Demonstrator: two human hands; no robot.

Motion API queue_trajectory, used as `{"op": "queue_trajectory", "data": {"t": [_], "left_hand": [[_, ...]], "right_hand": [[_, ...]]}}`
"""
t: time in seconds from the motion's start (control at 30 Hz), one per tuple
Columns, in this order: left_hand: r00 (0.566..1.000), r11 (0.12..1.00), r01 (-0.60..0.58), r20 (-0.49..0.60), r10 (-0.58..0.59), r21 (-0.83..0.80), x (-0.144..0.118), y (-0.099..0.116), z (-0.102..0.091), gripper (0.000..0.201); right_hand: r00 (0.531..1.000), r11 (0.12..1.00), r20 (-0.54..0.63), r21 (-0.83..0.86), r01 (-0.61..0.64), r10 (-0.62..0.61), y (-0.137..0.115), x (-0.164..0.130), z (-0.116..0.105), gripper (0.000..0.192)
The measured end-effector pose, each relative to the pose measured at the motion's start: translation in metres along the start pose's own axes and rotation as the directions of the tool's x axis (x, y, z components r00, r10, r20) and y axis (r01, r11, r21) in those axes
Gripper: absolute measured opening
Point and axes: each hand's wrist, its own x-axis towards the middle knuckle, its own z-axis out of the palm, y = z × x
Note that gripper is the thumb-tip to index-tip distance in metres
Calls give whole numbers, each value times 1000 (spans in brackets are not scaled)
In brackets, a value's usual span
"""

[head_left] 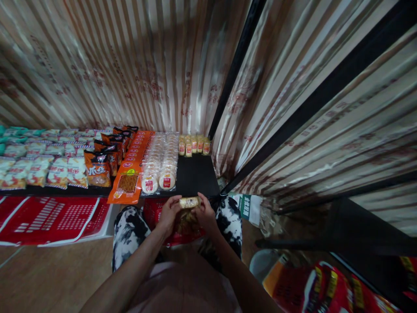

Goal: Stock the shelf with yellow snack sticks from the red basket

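Held pack: one small pale-yellow wrapped pack [190, 202], lying crosswise just off the near edge of the shelf, above the red container.
Left hand [168, 214]: fingers closed on the pack's left end.
Right hand [206, 214]: fingers closed on the pack's right end.
Red container [152, 210]: between the knees, below the hands; holds yellowish wrapped pieces [186, 222], too dim to itemise.
Shelf [195, 174]: black, bare surface showing at its right end.
Small yellow packs [194, 146]: a group standing at the far right of the shelf, red-and-white labels.
Round white crackers [167, 180]: clear-wrapped, two rows running near to far, left of the bare surface.
Orange packs [127, 181]: overlapping row left of the crackers, the nearest jutting over the shelf edge.
Black-and-orange bags [97, 170]: row left of the orange packs.
White bags [58, 171]: several rows, shelf's left part.
Teal items [18, 131]: far left, cut by the frame.
Red basket [61, 219]: below the shelf, left.
Red bags [329, 287]: near right, yellow-and-black markings.
Backdrop: striped curtain [163, 65].
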Motion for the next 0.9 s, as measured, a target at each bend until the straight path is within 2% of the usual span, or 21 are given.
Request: {"op": "queue_trajectory", "data": {"t": [0.1,0.27,0.37,0.57,0.77,0.9], "left_hand": [[1000,1000,-17,-1,17,20,-1,3,3,38],[998,995,-65,10,65,79,-5,6,9,32],[992,986,-122,15,122,117,-7,5,10,27],[963,949,-265,91,252,172,-11,2,11,17],[941,925,-324,173,292,198,-13,3,12,14],[919,878,-383,217,329,288,-13,0,12,12]], "right_hand": [[999,998,2,49,-37,37,-1,3,0,57],[998,947,57,322,-10,-9,-10,6,0,51],[997,907,71,420,-11,-20,-18,6,-2,46],[998,911,-2,409,-59,65,-28,8,0,37],[991,892,-45,443,-92,125,-28,15,8,36],[990,853,-78,518,-58,115,-31,14,10,34]]}}
